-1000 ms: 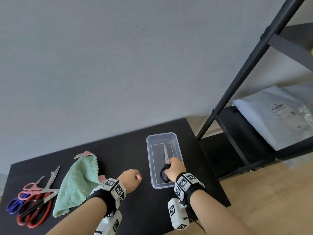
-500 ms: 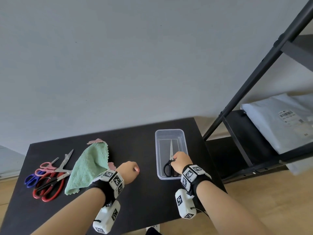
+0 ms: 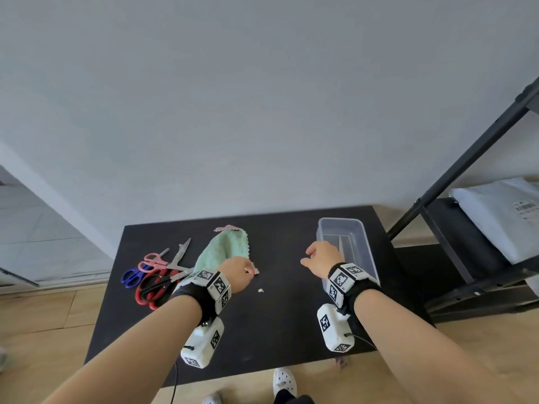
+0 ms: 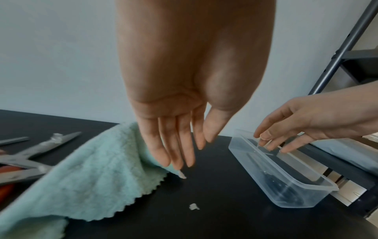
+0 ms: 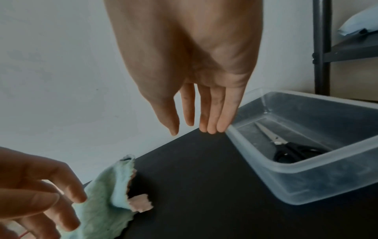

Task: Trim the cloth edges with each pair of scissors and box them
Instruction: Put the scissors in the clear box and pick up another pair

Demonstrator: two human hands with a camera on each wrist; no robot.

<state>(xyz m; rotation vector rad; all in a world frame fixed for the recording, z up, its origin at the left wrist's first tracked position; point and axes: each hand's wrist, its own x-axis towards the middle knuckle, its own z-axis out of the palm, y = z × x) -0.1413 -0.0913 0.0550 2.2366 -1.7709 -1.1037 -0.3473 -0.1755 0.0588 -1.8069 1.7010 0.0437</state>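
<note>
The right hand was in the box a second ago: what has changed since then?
The right hand has let go of the black scissors, now lying in the box, and moved left, out over the table, open. The left hand, earlier a fist, opened by the cloth. Other scissors stayed.

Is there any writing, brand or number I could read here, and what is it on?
No text is legible.
White parcel on the black shelf: a label with a barcode and print, too small to read.
Wrist bands: black-and-white square patterns, not words.
Scissors, clear box, cloth: no markings visible.
</note>
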